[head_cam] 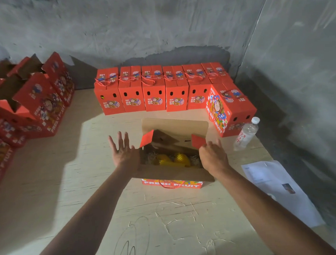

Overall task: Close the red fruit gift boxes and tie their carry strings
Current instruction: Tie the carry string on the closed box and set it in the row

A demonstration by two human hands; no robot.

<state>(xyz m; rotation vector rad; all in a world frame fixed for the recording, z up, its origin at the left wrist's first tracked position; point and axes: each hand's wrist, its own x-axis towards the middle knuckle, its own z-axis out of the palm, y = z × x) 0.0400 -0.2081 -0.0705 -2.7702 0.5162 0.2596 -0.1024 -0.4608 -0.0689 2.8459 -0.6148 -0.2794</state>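
Red cardboard forms the open fruit gift box [173, 181] at the middle of the plywood table [69, 169], its brown top flaps up, yellow fruit [181, 159] inside on shredded paper, a red carry string [171, 186] looping across the near face printed "FRESH FRUIT". At its left side the left hand [124, 151] is spread flat with straight fingers, holding nothing, while the right hand [214, 156] rests on the right flap, fingers loosely bent. Closed, tied boxes [154, 89] line the far wall, open boxes [29, 105] crowd the left edge, and a water bottle [246, 134] and printed sheet [275, 184] lie right.
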